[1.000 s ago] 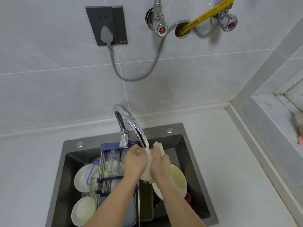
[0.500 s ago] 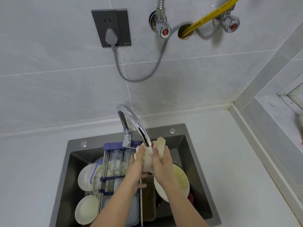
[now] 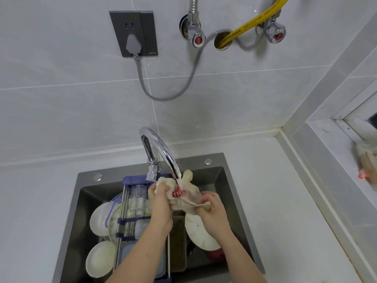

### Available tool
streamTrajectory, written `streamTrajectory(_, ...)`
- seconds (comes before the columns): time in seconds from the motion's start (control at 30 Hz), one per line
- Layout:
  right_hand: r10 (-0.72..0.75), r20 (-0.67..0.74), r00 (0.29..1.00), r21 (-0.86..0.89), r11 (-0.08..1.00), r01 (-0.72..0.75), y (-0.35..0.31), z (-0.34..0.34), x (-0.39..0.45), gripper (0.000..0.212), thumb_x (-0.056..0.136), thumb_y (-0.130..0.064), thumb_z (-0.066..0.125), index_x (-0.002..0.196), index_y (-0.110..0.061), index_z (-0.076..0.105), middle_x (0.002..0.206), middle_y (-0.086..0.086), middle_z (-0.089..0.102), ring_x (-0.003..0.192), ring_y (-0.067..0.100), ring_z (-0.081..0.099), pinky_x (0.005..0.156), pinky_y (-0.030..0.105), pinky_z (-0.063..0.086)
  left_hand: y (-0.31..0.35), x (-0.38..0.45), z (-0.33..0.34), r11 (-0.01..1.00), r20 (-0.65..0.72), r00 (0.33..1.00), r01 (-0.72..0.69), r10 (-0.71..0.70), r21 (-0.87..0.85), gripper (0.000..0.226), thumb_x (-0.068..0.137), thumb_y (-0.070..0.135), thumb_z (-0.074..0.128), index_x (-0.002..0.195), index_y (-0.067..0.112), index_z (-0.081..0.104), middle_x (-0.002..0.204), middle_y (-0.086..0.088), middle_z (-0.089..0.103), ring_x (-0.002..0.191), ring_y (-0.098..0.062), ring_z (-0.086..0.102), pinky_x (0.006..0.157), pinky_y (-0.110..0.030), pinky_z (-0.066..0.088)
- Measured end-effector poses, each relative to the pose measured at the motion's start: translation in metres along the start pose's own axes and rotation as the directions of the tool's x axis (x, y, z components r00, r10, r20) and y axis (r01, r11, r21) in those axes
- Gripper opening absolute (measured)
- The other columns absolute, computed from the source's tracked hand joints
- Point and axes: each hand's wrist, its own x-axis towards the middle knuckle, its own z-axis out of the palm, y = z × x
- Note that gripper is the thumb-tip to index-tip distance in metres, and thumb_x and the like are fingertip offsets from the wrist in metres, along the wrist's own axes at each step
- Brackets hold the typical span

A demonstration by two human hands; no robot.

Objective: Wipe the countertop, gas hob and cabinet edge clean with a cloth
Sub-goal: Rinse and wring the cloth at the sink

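The white table (image 3: 285,201) is spreading around a dark sink (image 3: 226,180) set into it, against a pale tiled wall. The sink is holding a crowd of dishes: white plates (image 3: 100,217) are stacking at its left side, a small white bowl (image 3: 100,260) is sitting at the front left, and a large pale plate (image 3: 201,233) is leaning at the right beneath the right forearm. A metal rack (image 3: 124,221) with blue ends is lying across the basin, and a clear glass (image 3: 139,193) is resting on it, with another pale dish showing under its bars.

A chrome tap (image 3: 161,152) is arching over the sink and running water onto the cloth (image 3: 185,197), which is hanging above the basin between both hands, just under the spout. The cloth is looking cream and crumpled, wet, with a red printed patch near its middle. Its long axis is running roughly left to right, one bunched end rising toward the tap and a thin corner trailing right.

The left hand (image 3: 161,203) is clenching its grip on the cloth's left end, fingers curled tight. The right hand (image 3: 212,209) is pinching its grip on the right corner.
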Motion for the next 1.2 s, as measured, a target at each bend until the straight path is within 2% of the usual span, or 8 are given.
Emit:
streamTrajectory(0.1, 0.246, -0.006, 0.969, 0.079, 0.966, -0.245, 0.015, -0.001, -0.003, 0.020, 0.083, -0.028, 0.072, 0.099, -0.039, 0.067, 0.115, -0.016, 0.062, 0.110, 0.012, 0.063, 0.092, 0.035, 0.054, 0.006, -0.004, 0.002, 0.993, 0.096, 0.993, -0.082, 0.074, 0.084, 0.037, 0.081, 0.032, 0.060, 0.117, 0.033, 0.055, 0.121, -0.018, 0.066, 0.108, -0.037, 0.068, 0.091, -0.055, 0.056)
streamTrajectory(0.23, 0.336, -0.137, 0.932, 0.441, 0.863, -0.246, -0.009, -0.002, -0.007, 0.042, 0.100, -0.036, 0.060, 0.140, -0.039, 0.046, 0.135, -0.011, 0.051, 0.122, 0.014, 0.052, 0.095, 0.036, 0.046, 0.010, -0.007, 0.010, 0.999, 0.154, 0.987, -0.042, 0.036, 0.030, 0.051, 0.075, 0.033, 0.057, 0.125, 0.025, 0.049, 0.120, -0.019, 0.062, 0.105, -0.034, 0.062, 0.086, -0.047, 0.051)
streamTrajectory(0.37, 0.221, 0.153, 0.963, 0.587, 0.764, -0.269, -0.047, 0.005, -0.002, 0.058, 0.093, -0.067, 0.060, 0.144, -0.043, 0.049, 0.134, -0.005, 0.064, 0.123, 0.019, 0.064, 0.103, 0.049, 0.055, 0.007, -0.012, 0.009, 0.995, 0.231, 0.967, 0.102, -0.104, 0.018, 0.061, 0.087, 0.041, 0.055, 0.134, 0.003, 0.054, 0.126, -0.026, 0.067, 0.117, -0.040, 0.065, 0.092, -0.051, 0.056)
streamTrajectory(0.57, 0.145, -0.073, 0.987, 0.507, 0.858, -0.088, -0.058, 0.018, 0.000, 0.018, 0.102, -0.031, 0.061, 0.113, -0.040, 0.071, 0.109, -0.011, 0.073, 0.101, 0.007, 0.072, 0.082, 0.030, 0.063, -0.002, -0.017, 0.001, 0.969, 0.178, 0.975, 0.086, -0.129, 0.231, 0.072, 0.081, 0.075, 0.061, 0.132, 0.023, 0.063, 0.119, -0.015, 0.074, 0.111, -0.033, 0.071, 0.094, -0.057, 0.058)
streamTrajectory(0.77, 0.034, -0.002, 0.999, 0.452, 0.891, -0.030, -0.056, 0.008, -0.006, 0.048, 0.090, 0.004, 0.060, 0.120, -0.033, 0.064, 0.109, -0.020, 0.063, 0.100, 0.005, 0.066, 0.074, 0.022, 0.058, 0.014, -0.003, -0.012, 0.978, 0.218, 0.963, 0.122, -0.157, 0.167, 0.036, 0.092, 0.027, 0.069, 0.128, 0.021, 0.063, 0.116, -0.021, 0.073, 0.107, -0.043, 0.071, 0.093, -0.066, 0.054)
streamTrajectory(0.97, 0.132, 0.130, 0.983, 0.503, 0.846, -0.180, -0.040, -0.011, -0.004, 0.045, 0.093, -0.046, 0.071, 0.134, -0.039, 0.055, 0.125, -0.011, 0.064, 0.116, 0.011, 0.063, 0.095, 0.032, 0.053, 0.023, 0.001, -0.013, 0.969, 0.241, 0.954, 0.214, -0.180, -0.123, 0.051, 0.082, 0.016, 0.065, 0.132, 0.020, 0.063, 0.126, -0.023, 0.069, 0.121, -0.047, 0.063, 0.107, -0.066, 0.045)
streamTrajectory(1.1, 0.145, 0.141, 0.979, 0.220, 0.960, -0.174, -0.049, -0.010, 0.008, 0.043, 0.096, -0.058, 0.060, 0.132, -0.033, 0.059, 0.124, -0.010, 0.065, 0.112, 0.006, 0.062, 0.089, 0.024, 0.051, 0.017, -0.008, -0.010, 0.944, 0.284, 0.921, 0.309, -0.267, -0.116, 0.056, 0.084, 0.022, 0.061, 0.138, 0.007, 0.059, 0.131, -0.029, 0.065, 0.123, -0.049, 0.059, 0.096, -0.060, 0.053)
streamTrajectory(1.2, 0.017, -0.024, 1.000, -0.076, 0.997, -0.018, -0.051, -0.011, 0.014, 0.039, 0.101, -0.053, 0.054, 0.119, -0.022, 0.070, 0.108, -0.008, 0.070, 0.097, 0.005, 0.065, 0.085, 0.025, 0.054, 0.018, -0.014, -0.007, 0.947, 0.285, 0.919, 0.308, -0.273, -0.088, 0.048, 0.089, 0.018, 0.050, 0.132, 0.002, 0.063, 0.123, -0.030, 0.068, 0.112, -0.046, 0.064, 0.098, -0.058, 0.051)
